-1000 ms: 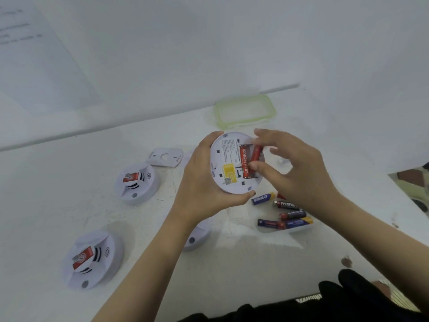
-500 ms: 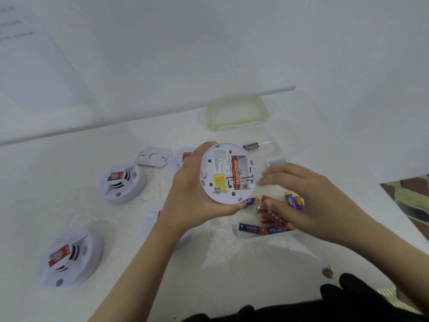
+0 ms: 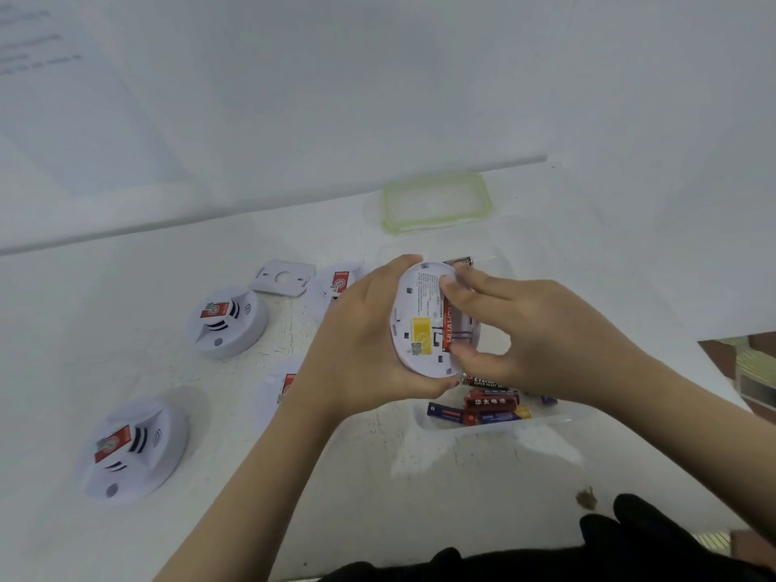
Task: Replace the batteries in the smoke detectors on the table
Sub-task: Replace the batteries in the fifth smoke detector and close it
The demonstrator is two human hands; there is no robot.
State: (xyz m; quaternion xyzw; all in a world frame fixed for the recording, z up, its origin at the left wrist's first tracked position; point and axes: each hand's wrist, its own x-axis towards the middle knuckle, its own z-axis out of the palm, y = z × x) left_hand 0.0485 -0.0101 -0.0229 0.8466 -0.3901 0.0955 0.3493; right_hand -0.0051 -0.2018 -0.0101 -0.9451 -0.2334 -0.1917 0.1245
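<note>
**Above table centre: detector in hand, battery bay exposed**

Head view: the left hand [image 3: 361,342] is gripping the upturned smoke detector [image 3: 420,325] by its rim, raised over the white table [image 3: 294,476]. The right hand [image 3: 537,342] is pinching forefinger and thumb onto the two ends of the red battery [image 3: 447,329] in the open bay. A clear tub [image 3: 495,427] of loose batteries [image 3: 487,407] is lying just beneath that hand. A second detector [image 3: 229,321] and a third detector [image 3: 134,447] are sitting well to the left.

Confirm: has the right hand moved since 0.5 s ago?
Yes: right hand rose from the battery tray to the detector, now pinching its red battery.
</note>
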